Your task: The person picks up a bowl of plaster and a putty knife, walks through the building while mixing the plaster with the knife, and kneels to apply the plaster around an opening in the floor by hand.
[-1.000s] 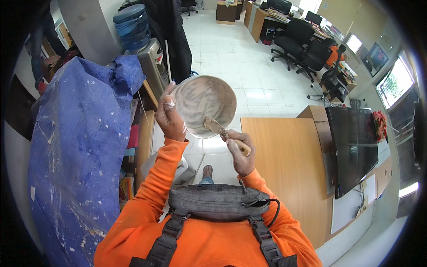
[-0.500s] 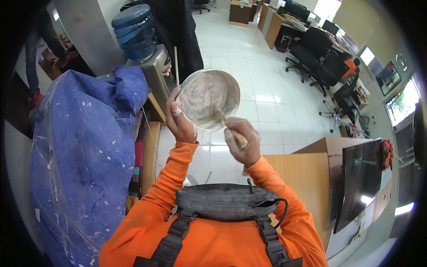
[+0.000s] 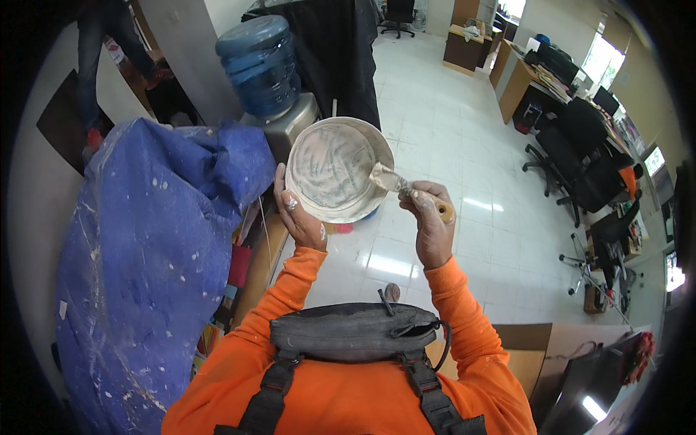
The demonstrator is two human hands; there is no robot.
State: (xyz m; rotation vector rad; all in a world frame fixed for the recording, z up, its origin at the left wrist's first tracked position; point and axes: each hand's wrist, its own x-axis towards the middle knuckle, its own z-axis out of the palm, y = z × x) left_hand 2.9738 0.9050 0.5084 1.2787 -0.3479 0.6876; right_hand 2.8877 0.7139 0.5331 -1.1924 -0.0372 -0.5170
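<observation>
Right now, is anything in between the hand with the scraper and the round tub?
Nothing visible is. The right hand holds the scraper, which overlaps the right side of the round tub in this view; the left hand holds the tub at its lower left.

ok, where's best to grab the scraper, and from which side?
Likely its tan handle, from the right: the flat blade points left across the rim of the bucket, leaving the handle end clear of it. The right grip holds it there.
</observation>
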